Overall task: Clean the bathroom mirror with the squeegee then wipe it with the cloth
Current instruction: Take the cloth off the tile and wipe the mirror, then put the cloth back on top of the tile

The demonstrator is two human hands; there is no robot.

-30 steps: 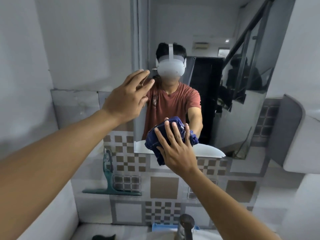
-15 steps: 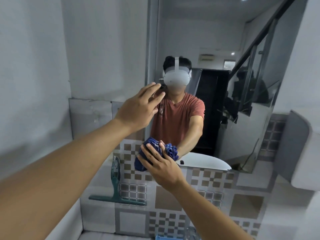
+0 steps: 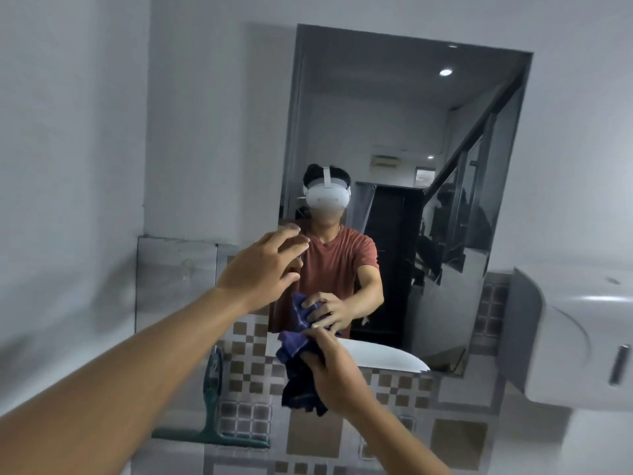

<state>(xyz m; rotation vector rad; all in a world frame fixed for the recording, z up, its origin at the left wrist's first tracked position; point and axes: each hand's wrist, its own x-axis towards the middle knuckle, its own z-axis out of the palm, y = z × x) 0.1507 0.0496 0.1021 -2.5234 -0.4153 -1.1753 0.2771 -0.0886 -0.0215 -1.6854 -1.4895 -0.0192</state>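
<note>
The tall rectangular mirror [image 3: 394, 132] hangs on the white wall ahead. My right hand [image 3: 334, 375] grips a crumpled dark blue cloth [image 3: 294, 365] at the mirror's lower left corner, part of the cloth hanging below the glass. My left hand [image 3: 263, 269] is raised with fingers spread at the mirror's left edge, holding nothing. A green squeegee [image 3: 212, 419] leans upright against the patterned tile wall at lower left, blade down, untouched.
A white wall-mounted dispenser [image 3: 575, 337] juts out on the right. Checkered brown and grey tiles [image 3: 376, 430] cover the wall under the mirror. A plain white wall [image 3: 68, 166] closes in on the left.
The view has tilted upward, showing the whole mirror. My right hand with the cloth has slid down to the mirror's bottom left corner. My left hand stays raised by the left edge.
</note>
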